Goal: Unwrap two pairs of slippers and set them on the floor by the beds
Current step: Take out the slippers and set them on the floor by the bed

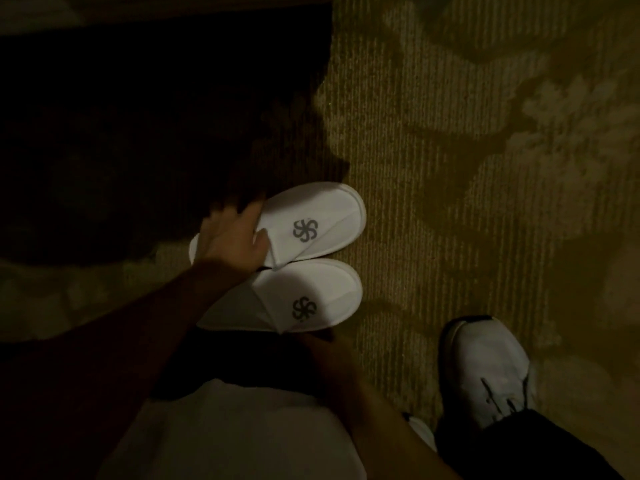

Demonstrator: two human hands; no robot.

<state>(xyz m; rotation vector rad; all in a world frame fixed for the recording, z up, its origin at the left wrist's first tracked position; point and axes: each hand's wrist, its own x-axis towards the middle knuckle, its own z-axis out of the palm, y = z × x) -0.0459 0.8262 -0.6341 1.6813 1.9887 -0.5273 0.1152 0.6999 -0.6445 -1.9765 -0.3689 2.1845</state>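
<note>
Dim carpet (433, 150); left hand (232, 240) covers far slipper (311, 226), right hand (322, 344) shadowed, grip unclear.

Slippers (311, 258) matt white cloth; carpet (433, 150) ribbed pile, prob. woven

Two white slippers (304, 265), each with a grey pinwheel logo, lay unwrapped, side by side and touching, toes pointing right, on the patterned carpet.
</note>
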